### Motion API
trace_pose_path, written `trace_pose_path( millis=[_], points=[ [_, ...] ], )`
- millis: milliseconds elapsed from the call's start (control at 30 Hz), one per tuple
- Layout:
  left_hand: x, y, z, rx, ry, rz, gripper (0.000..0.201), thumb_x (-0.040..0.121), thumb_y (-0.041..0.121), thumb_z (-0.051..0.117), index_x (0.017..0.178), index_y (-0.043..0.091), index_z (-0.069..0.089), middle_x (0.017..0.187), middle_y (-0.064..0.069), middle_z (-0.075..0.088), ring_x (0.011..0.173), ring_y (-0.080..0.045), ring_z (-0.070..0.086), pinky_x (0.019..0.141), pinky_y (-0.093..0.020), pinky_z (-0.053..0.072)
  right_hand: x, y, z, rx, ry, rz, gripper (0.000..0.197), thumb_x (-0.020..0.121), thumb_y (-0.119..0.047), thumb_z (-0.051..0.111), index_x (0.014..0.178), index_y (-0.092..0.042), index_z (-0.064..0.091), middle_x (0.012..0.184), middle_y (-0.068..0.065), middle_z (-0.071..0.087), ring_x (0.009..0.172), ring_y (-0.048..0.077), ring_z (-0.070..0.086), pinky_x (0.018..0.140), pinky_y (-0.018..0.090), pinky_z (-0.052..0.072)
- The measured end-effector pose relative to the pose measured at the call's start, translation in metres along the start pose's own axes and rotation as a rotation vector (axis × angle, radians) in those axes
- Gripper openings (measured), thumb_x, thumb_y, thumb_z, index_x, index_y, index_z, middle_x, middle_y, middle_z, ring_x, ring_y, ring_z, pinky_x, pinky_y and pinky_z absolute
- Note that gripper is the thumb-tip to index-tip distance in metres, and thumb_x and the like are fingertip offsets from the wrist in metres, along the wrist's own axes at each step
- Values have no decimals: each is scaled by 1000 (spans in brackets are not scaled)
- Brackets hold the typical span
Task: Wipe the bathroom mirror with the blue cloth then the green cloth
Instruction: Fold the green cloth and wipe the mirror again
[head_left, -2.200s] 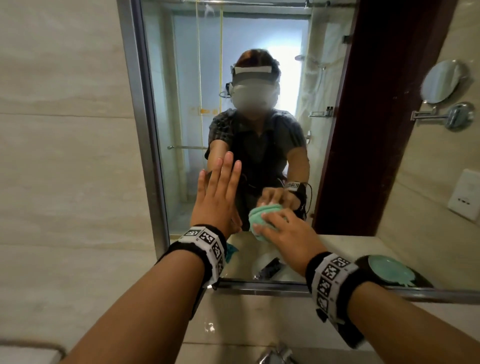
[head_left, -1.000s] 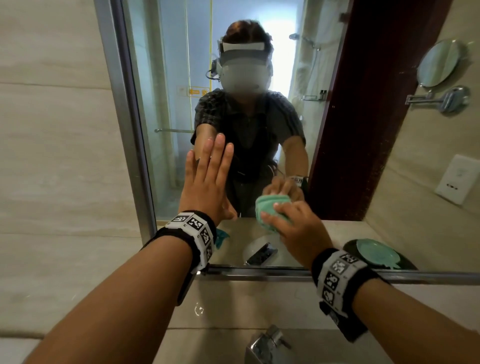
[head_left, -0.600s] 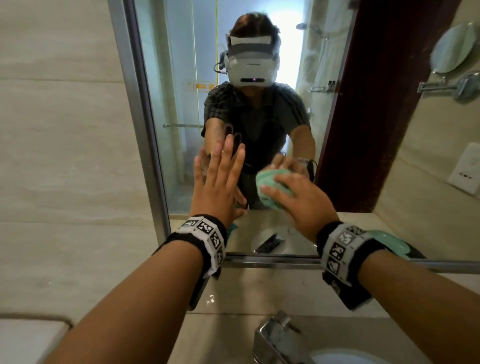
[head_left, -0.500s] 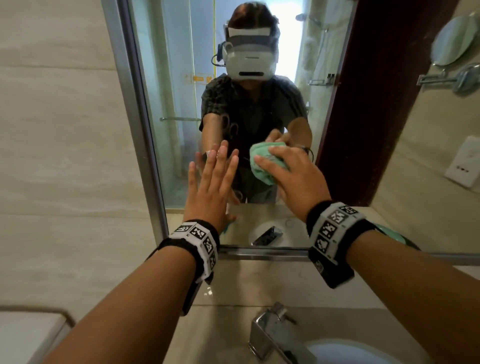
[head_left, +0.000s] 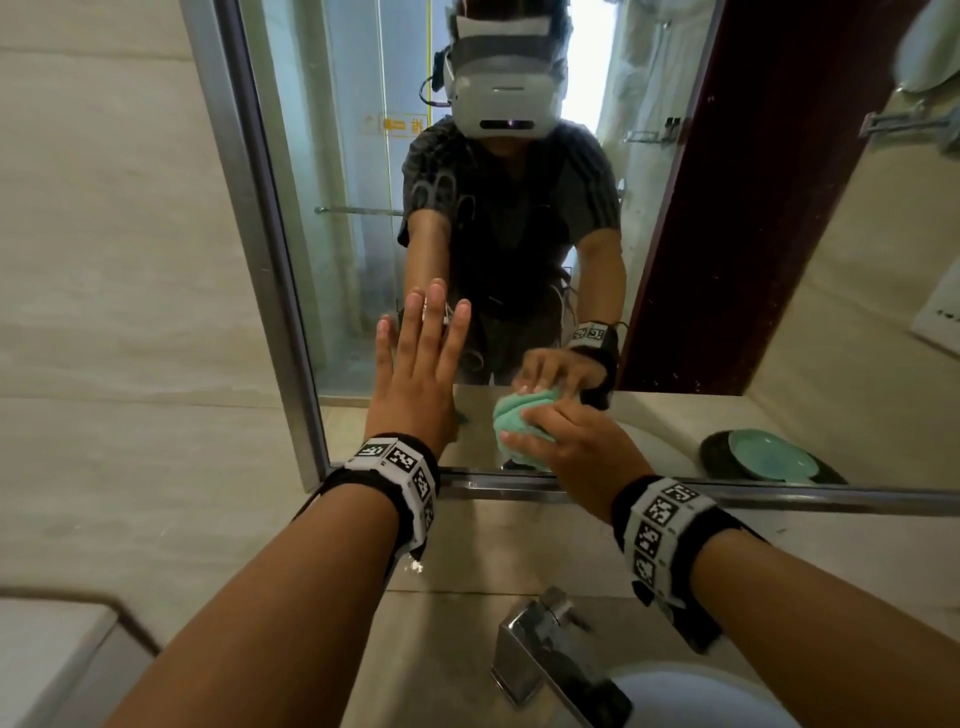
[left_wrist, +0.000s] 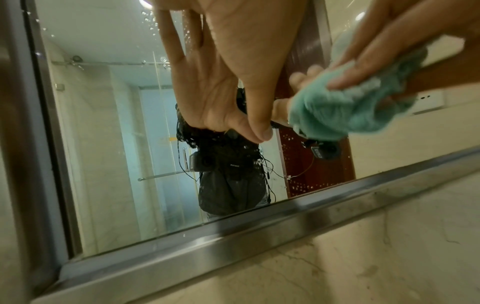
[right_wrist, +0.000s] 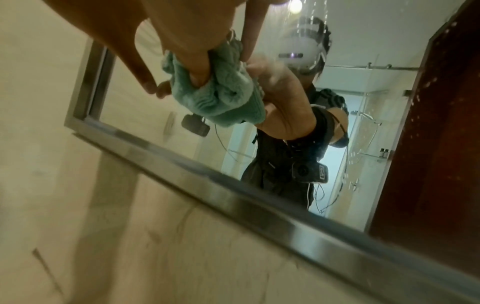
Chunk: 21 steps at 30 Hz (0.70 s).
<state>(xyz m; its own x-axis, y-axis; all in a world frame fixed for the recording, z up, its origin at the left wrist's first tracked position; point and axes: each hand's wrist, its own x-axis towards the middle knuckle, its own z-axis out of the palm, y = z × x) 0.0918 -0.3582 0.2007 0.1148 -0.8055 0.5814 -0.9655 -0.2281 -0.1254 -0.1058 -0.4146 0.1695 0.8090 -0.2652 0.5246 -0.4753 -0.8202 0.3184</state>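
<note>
My right hand (head_left: 574, 449) grips the bunched green cloth (head_left: 519, 423) and presses it on the mirror (head_left: 363, 234) just above its lower metal frame. In the right wrist view my thumb and fingers (right_wrist: 193, 61) dig into the green cloth (right_wrist: 218, 98). My left hand (head_left: 418, 371) lies flat on the glass to the left, fingers straight and pointing up, holding nothing. The left wrist view shows the green cloth (left_wrist: 335, 111) beside my left thumb. A small blue patch (head_left: 461, 417) shows in the reflection behind my left hand; I cannot tell whether it is the blue cloth.
A steel frame (head_left: 779, 501) edges the mirror, with beige tiled wall (head_left: 104, 312) to the left and below. A chrome faucet (head_left: 545, 654) and a white basin rim (head_left: 701, 696) lie under my right arm. A green dish (head_left: 769, 460) appears reflected at right.
My right hand has swept the green cloth down from the middle of the glass to just above the bottom frame. My left hand stays flat on the mirror.
</note>
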Motion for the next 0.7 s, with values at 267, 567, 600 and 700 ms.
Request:
trace_pose_path(
  millis=[267, 567, 600, 700],
  points=[
    [-4, -2, 4, 96, 25, 34, 142, 61, 55, 76, 140, 11, -33, 147, -15, -37, 137, -33, -31, 115, -52, -6, 53, 4, -31, 60, 477, 203, 35, 89, -26, 51, 116, -10, 65, 109, 16, 63, 97, 28, 54, 79, 37, 53],
    [-10, -5, 17, 40, 35, 63, 134, 66, 60, 71, 143, 10, -28, 151, -14, -29, 140, -31, -25, 116, -49, -9, 6, -27, 38, -18, 142, 32, 55, 60, -18, 85, 112, -17, 66, 107, 11, 62, 88, 26, 62, 71, 38, 57],
    [-13, -4, 19, 35, 27, 62, 136, 65, 63, 70, 143, 10, -28, 150, -13, -32, 140, -31, -24, 116, -48, -10, -3, -30, 46, -16, 102, 16, 60, 55, -16, 87, 112, -18, 66, 109, 9, 58, 89, 25, 60, 71, 38, 57],
    [-22, -4, 24, 5, -3, 75, 142, 57, 63, 76, 144, 10, -23, 149, -11, -35, 140, -30, -25, 115, -44, -14, -21, -31, 54, 28, 86, 0, 65, 49, -12, 89, 109, -19, 66, 111, 6, 43, 92, 23, 51, 70, 38, 58]
  ],
)
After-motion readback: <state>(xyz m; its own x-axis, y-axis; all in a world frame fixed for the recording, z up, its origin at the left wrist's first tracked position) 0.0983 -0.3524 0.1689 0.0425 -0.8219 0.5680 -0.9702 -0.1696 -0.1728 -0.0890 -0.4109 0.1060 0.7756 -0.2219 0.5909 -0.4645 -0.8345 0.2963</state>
